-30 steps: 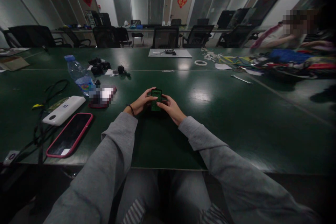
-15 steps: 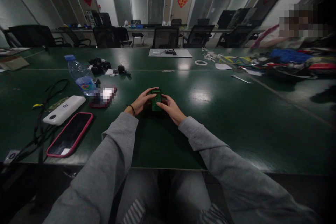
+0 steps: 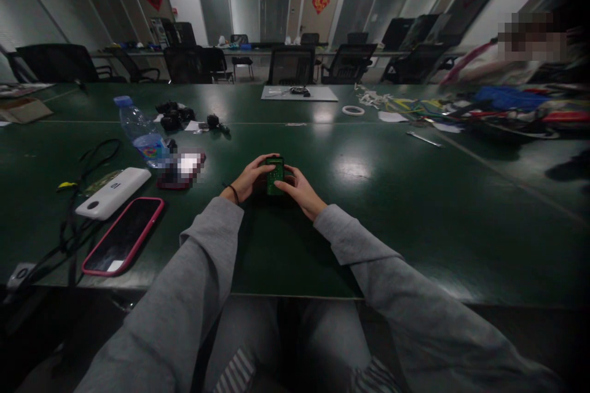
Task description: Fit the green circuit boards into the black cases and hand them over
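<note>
Between my two hands a small phone (image 3: 275, 182) with a green screen stands upright, just above or on the green table (image 3: 295, 252); I cannot tell whether it touches. My left hand (image 3: 251, 177), with a dark band at the wrist, grips its left side, the thumb over the upper screen. From the right, my right hand (image 3: 298, 189) holds the other side, its thumb lying on the lower part of the screen. The fingers behind the phone are mostly hidden.
Left lie a phone in a pink case (image 3: 124, 236), a white power bank (image 3: 114, 193), another phone (image 3: 182, 171) and a water bottle (image 3: 150, 141). Cables and tools (image 3: 507, 104) pile up at the right, near a person (image 3: 479, 67). A white ring (image 3: 353, 110) lies farther back.
Both hands and the phone stay almost in place, with a very slight shift to the right. At the far right, the person's head has moved a little.
</note>
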{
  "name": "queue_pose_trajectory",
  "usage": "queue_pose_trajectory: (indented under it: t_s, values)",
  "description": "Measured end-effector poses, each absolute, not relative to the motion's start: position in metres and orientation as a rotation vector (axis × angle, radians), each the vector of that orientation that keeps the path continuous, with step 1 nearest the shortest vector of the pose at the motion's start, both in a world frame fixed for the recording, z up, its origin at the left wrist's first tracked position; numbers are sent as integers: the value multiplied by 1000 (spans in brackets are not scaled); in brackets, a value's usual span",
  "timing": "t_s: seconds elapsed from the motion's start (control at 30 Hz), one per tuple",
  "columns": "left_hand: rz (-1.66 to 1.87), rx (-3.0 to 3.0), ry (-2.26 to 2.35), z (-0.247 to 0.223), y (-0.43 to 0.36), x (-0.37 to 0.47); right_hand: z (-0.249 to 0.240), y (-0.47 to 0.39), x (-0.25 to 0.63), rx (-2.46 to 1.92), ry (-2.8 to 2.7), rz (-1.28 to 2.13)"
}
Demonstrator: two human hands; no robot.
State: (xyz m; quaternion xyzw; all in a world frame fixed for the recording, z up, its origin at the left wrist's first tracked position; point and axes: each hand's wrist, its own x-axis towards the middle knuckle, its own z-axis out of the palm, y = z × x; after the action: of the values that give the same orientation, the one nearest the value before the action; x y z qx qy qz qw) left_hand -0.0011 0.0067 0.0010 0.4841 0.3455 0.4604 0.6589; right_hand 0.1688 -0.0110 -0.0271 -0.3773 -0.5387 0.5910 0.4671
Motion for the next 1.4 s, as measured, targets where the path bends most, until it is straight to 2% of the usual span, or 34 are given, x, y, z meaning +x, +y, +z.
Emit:
queue_pose_trajectory:
  t_s: [1.4]
  values:
    - [1144, 1180, 798, 3, 3, 4, -24, -14, 168, -825, -1318, 1466]
